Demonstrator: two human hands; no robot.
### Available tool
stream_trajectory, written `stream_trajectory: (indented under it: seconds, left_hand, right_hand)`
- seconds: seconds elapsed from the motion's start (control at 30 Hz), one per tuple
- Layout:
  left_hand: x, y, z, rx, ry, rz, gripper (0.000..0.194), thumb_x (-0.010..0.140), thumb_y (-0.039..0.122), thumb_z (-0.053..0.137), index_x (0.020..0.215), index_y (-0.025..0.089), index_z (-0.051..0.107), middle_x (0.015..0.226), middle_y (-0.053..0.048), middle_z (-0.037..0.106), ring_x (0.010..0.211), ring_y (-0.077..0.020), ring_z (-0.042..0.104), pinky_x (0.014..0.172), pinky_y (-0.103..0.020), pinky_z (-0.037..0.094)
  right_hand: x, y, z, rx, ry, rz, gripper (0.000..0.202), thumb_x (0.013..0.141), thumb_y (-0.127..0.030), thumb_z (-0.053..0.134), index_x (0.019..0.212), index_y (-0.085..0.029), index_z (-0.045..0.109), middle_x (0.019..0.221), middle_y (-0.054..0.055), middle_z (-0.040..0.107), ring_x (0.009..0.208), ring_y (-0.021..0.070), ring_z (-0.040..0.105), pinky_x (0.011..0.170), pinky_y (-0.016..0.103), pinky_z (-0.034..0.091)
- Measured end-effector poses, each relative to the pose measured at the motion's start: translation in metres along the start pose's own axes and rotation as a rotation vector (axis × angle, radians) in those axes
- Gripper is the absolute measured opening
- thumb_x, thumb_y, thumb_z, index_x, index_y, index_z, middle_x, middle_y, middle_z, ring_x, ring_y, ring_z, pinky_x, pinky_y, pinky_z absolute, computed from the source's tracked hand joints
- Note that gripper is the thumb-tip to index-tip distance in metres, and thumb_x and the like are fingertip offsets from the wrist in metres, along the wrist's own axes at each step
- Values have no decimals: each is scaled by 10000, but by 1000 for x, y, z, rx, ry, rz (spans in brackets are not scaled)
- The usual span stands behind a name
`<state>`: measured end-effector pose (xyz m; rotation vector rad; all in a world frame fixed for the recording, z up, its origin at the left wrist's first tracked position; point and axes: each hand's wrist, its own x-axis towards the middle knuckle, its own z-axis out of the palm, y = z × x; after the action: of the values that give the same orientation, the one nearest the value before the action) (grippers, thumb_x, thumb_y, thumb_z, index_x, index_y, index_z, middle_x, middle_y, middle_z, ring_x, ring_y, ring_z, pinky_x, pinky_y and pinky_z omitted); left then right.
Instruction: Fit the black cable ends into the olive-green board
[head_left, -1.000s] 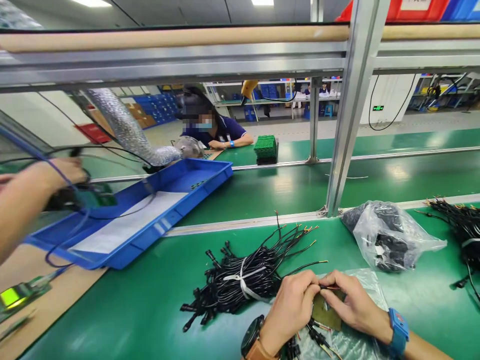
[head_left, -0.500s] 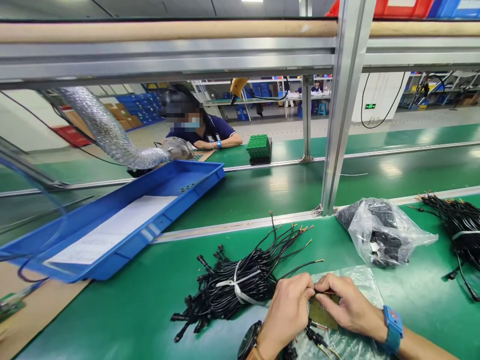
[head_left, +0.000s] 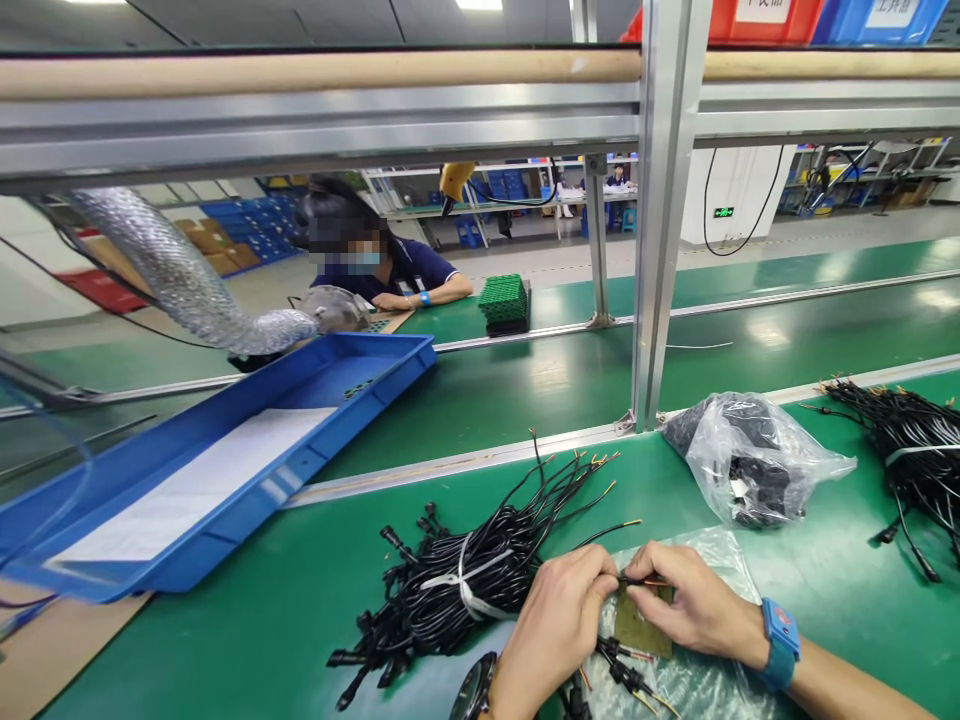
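Observation:
My left hand [head_left: 561, 622] and my right hand [head_left: 694, 605] meet fingertip to fingertip, both pinching a thin black cable with reddish wire ends [head_left: 651, 582]. Under them lie a small olive-green piece [head_left: 643, 628] and a clear plastic bag [head_left: 720, 670]. Short black connectors with stripped wires [head_left: 626, 672] rest just below my fingers. Left of my left hand is a bundle of black cables [head_left: 480, 575], tied with a white strip, its connectors pointing left and bare wire ends pointing up and right.
A long blue tray [head_left: 300, 465] holding white paper [head_left: 202, 485] stands at left. A clear bag of black parts [head_left: 757, 460] and another cable bundle [head_left: 919, 450] lie right. A metal post [head_left: 656, 220] rises behind. Across the bench sits a person [head_left: 397, 270] near green trays [head_left: 504, 302].
The camera view has turned slightly, so the scene sits a little further left. Both hands keep the same pinch on the cable.

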<state>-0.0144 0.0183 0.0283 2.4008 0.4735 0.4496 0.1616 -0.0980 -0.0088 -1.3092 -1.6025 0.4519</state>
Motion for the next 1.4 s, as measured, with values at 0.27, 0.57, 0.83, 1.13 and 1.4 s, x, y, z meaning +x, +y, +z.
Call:
stream_trajectory:
  seconds: [0.27,0.57,0.83,1.13,1.4]
  left_hand:
    - [-3,-1,13,72,22,2,196,977,124,371,833,219,464,795,-9,585,765,-189,585,675,-287,354]
    - [-3,-3,17,98,3,-15,206,951,104,338,790,220,392,752,-9,549,719,-185,553,655,-293,330]
    - [1,0,9,-17,6,-33,221,1002,180,371,795,216,438,763,-4,556,719,-172,543,662,-282,337]
    - [1,-2,7,-29,48,9,224,1002,173,403,792,215,471,761,-6,592,718,-171,566,654,-271,357]
    - [-2,-2,10,-27,38,-40,213,966,136,389,777,215,446,746,-10,582,706,-175,562,642,-272,351]
  right_hand:
    - [0,0,3,42,-8,-14,49,936,-180,543,904,-207,568,762,-14,598,619,127,503,587,239,352]
    - [0,2,10,57,-21,-1,83,965,-211,532,910,-196,592,756,3,618,603,137,525,561,242,364]
    - [2,1,6,-15,-16,-4,106,988,-224,536,1020,-191,632,853,39,681,703,164,613,631,244,437]
    - [1,-2,0,-61,-12,-22,102,1008,-214,530,1054,-196,619,894,48,696,760,177,651,684,254,469]
    - [2,-2,8,-14,30,-77,156,1040,-278,500,929,-202,578,770,18,625,628,150,550,588,251,393]
